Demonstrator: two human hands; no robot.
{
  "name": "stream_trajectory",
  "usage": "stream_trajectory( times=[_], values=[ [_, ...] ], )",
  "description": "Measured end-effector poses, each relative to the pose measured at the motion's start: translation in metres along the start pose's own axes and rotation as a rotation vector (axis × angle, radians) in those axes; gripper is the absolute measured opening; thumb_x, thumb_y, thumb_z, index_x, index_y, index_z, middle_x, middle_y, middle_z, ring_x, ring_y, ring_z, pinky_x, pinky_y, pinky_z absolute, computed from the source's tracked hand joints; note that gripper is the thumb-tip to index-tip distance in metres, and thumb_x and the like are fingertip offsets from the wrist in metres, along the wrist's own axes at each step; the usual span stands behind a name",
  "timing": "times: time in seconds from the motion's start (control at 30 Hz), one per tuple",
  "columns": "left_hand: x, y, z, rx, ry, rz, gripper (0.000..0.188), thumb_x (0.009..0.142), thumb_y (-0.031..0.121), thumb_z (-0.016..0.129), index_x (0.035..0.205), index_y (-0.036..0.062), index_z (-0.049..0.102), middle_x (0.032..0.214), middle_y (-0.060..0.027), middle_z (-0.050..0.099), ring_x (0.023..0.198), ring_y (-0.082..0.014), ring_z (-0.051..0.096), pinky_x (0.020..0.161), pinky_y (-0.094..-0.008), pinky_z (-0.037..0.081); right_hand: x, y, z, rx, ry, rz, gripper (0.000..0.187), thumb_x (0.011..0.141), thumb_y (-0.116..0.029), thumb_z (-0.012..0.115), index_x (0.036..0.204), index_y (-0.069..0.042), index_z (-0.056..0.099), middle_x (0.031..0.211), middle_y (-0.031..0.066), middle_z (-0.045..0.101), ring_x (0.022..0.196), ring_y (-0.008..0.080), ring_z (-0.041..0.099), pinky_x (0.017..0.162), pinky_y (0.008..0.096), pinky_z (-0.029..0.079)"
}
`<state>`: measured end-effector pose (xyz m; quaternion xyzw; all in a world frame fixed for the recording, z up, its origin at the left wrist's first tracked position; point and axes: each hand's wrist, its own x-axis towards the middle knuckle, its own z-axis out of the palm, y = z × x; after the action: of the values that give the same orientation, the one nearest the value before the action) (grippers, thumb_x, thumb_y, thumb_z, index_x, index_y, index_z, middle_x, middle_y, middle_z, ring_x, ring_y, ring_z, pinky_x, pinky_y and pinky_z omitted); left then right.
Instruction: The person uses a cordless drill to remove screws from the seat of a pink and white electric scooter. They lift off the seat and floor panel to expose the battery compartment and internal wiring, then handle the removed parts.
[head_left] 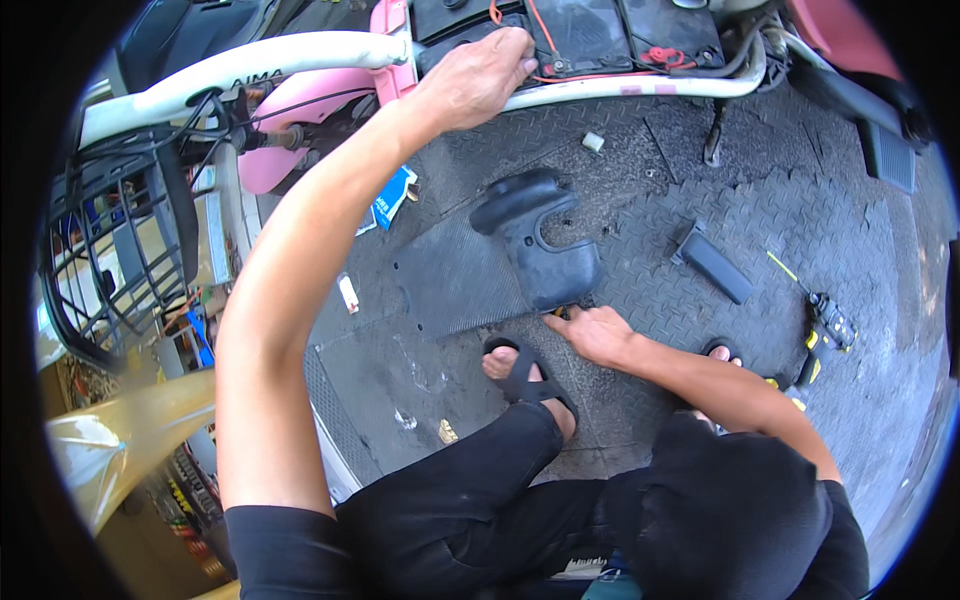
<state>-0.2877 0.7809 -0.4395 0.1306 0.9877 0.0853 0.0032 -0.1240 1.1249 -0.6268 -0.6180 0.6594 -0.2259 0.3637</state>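
My left hand (480, 78) is closed at the white frame tube (610, 90) of a pink and white electric scooter, beside its black batteries (590, 35). Its curled fingers hide whatever they may grip. Low over the ground, my right hand (598, 336) reaches to the near edge of a ribbed black floor panel (460, 275). Its fingers are bent together around a small, dark and yellow thing, mostly hidden. The panel lies flat, with a smooth moulded part curving around a notch.
On the right lie a yellow and black cordless drill (828, 325) with a long bit and a dark plastic cover (715, 262). A small whitish block (593, 142) and a blue packet (395, 198) are farther off. A black wire basket (125, 240) stands left.
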Motion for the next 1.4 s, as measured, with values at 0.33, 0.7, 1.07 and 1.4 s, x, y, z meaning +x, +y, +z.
stream_trajectory(
  times=[0.33,0.7,1.07,1.4],
  values=[
    [-0.006,0.019,0.001,-0.181,0.248,-0.166,0.017,0.109,0.01,0.063,0.115,0.0011,0.051,0.103,-0.0247,0.061,0.096,-0.0495,0.065,0.085,-0.0549,0.053,-0.048,-0.013,-0.053,0.174,-0.26,0.28,0.033,0.099,-0.014,0.061,0.121,0.01,0.056,0.107,0.0382,0.077,0.098,0.0513,0.079,0.084,0.0594,0.064],
    [-0.023,0.137,0.072,-1.608,0.647,-0.746,0.035,0.123,0.027,0.048,0.125,-0.0004,0.07,0.114,-0.0074,0.075,0.1,-0.0118,0.071,0.085,-0.0292,0.058,0.057,-0.007,-0.297,0.319,0.626,0.263,0.036,0.112,-0.024,0.051,0.102,0.006,0.067,0.096,0.035,0.072,0.097,0.0559,0.071,0.087,0.0631,0.055],
    [-0.013,0.118,0.092,-2.103,0.838,-0.801,0.034,0.121,0.027,0.054,0.125,-0.0021,0.071,0.12,-0.0093,0.077,0.111,-0.0134,0.073,0.099,-0.0308,0.057,0.103,0.001,-0.303,0.077,0.522,0.387,0.043,0.111,-0.022,0.052,0.1,0.012,0.076,0.088,0.0252,0.079,0.082,0.0301,0.078,0.081,0.0445,0.06],
    [-0.011,0.118,0.087,-2.262,0.839,-0.771,0.045,0.121,0.037,0.057,0.126,-0.005,0.071,0.122,-0.0113,0.076,0.115,-0.0151,0.07,0.102,-0.0335,0.056,0.107,-0.016,-0.314,0.023,0.467,0.458,0.031,0.105,-0.016,0.058,0.095,0.008,0.075,0.094,0.0299,0.075,0.088,0.0482,0.076,0.083,0.0561,0.062]
  ],
)
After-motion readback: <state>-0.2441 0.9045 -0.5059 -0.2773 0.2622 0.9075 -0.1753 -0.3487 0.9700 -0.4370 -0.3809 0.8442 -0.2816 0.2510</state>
